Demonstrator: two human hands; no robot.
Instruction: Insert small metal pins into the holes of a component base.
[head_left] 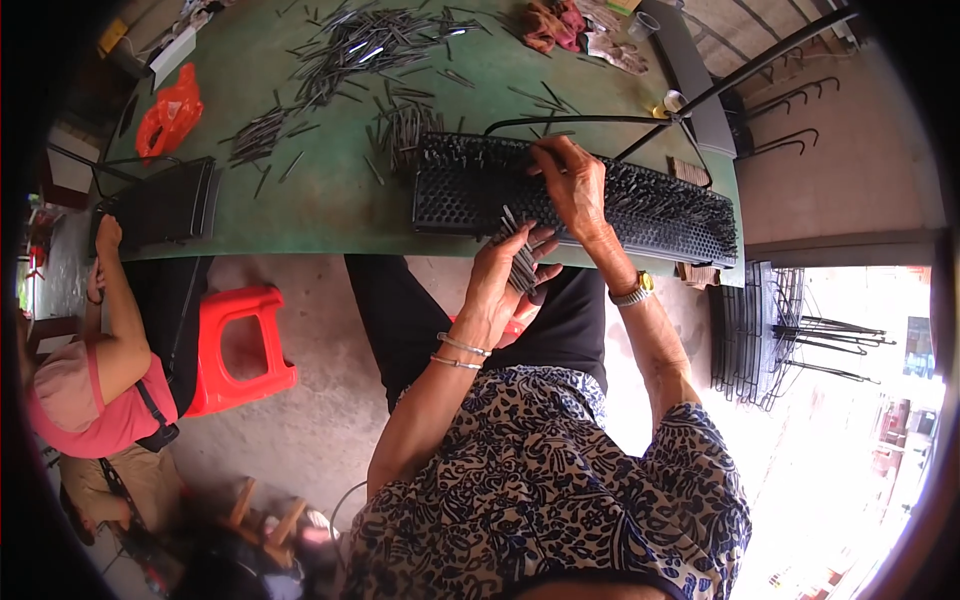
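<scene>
My left hand (492, 272) is closed around a bundle of thin dark rods (522, 268), held just off the table's near edge. Above the long black perforated tray (452, 200), my right hand (575, 185) has its fingers bent and pinched among the upright dark pins (650, 190) that fill the back rows of holes. Whatever is between those fingertips is too small or hidden to make out. Holes along the tray's front left show without pins. A black bent-wire handle (590, 120) rises behind the tray.
Loose rods (370, 50) lie heaped on the green table (300, 220), near a red plastic bag (170, 112) and crumpled cloths (560, 25). At left, a co-worker's hand (108, 232) touches another black tray (165, 205). A red stool (240, 350) and stacked black racks (745, 340) stand beside me.
</scene>
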